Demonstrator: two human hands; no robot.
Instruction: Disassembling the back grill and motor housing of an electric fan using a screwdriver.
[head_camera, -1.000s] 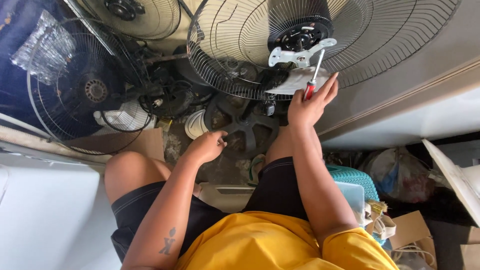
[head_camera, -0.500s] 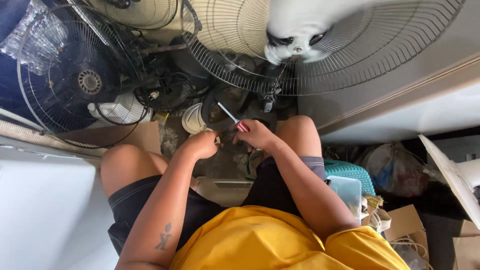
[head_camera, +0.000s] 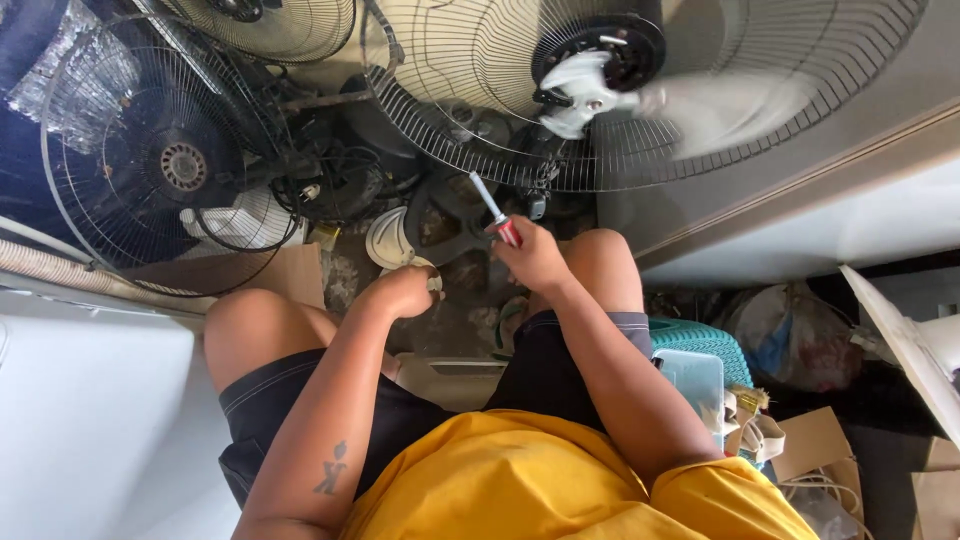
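Pretty cramped down here. The only open pocket is the floor patch between the knees, and the left hand (head_camera: 405, 292) and right hand (head_camera: 532, 255) already fill it. Straight ahead the wire fan guard (head_camera: 470, 130) walls things off, its white blade (head_camera: 600, 95) blurred. Tangled cables (head_camera: 335, 185) and another fan cage (head_camera: 150, 170) crowd the left.

fan grille (head_camera: 470, 110) ahead of knees, cardboard (head_camera: 240, 272) left, basket (head_camera: 700, 345) right

A dark wire fan guard (head_camera: 150, 170) is leaning at the left above a flattened cardboard sheet (head_camera: 240, 275), while a teal plastic basket (head_camera: 700, 345), a stuffed bag (head_camera: 790, 335) and brown cartons (head_camera: 820, 445) are crowding the right.
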